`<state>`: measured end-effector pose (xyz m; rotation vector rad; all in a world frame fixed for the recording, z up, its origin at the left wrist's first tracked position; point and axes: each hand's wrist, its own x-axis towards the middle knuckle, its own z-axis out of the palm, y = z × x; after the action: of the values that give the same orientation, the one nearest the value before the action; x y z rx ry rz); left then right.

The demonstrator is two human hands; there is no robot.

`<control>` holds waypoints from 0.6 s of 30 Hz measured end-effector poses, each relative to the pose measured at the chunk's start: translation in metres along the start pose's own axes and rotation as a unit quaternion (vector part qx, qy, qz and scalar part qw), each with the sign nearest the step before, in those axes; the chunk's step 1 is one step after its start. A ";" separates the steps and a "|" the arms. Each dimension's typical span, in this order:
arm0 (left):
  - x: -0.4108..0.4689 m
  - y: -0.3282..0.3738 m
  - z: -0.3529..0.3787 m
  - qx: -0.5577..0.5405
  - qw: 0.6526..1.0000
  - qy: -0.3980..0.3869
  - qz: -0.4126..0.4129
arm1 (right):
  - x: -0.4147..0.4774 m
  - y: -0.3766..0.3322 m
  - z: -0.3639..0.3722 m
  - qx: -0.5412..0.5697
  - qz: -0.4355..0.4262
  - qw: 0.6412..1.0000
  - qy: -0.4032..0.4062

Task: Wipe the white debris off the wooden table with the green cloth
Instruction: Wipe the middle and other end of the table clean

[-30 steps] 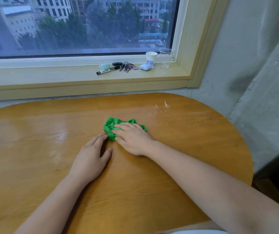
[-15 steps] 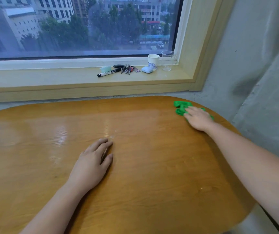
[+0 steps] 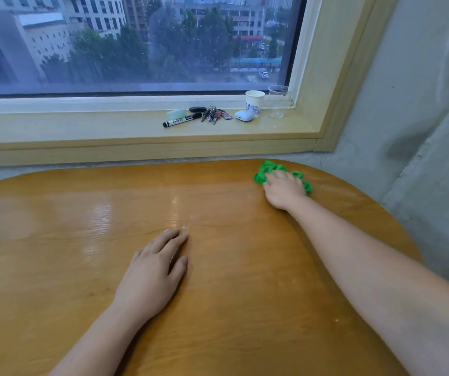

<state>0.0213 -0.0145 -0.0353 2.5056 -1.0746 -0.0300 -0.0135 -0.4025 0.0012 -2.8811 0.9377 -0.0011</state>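
My right hand [image 3: 284,189] presses the crumpled green cloth [image 3: 265,172] flat against the wooden table [image 3: 231,280] near its far right edge; green folds stick out on both sides of the fingers. My left hand [image 3: 154,270] lies palm down in the middle of the table, fingers slightly spread, holding nothing. A few tiny white specks [image 3: 185,226] sit just beyond the left fingertips. No debris shows around the cloth; what lies under it is hidden.
A window sill [image 3: 82,126] behind the table carries a black marker [image 3: 181,120], a bunch of keys [image 3: 214,115], a white earbud case [image 3: 243,115], a paper cup [image 3: 254,100] and a clear plastic cup [image 3: 277,100]. A grey concrete wall [image 3: 421,118] stands close on the right.
My right hand swept the green cloth from the table's middle to the far right edge, over the spot where white debris lay, then slid slightly left. The left hand stayed put.
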 end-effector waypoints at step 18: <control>0.001 0.002 -0.002 0.001 1.000 -0.004 0.000 | 0.028 -0.090 0.002 0.030 -0.222 0.973 -0.049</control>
<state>0.0213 -0.0153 -0.0325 2.5096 -1.0769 -0.0384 0.0619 -0.3461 0.0082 -2.9334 0.2578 0.0731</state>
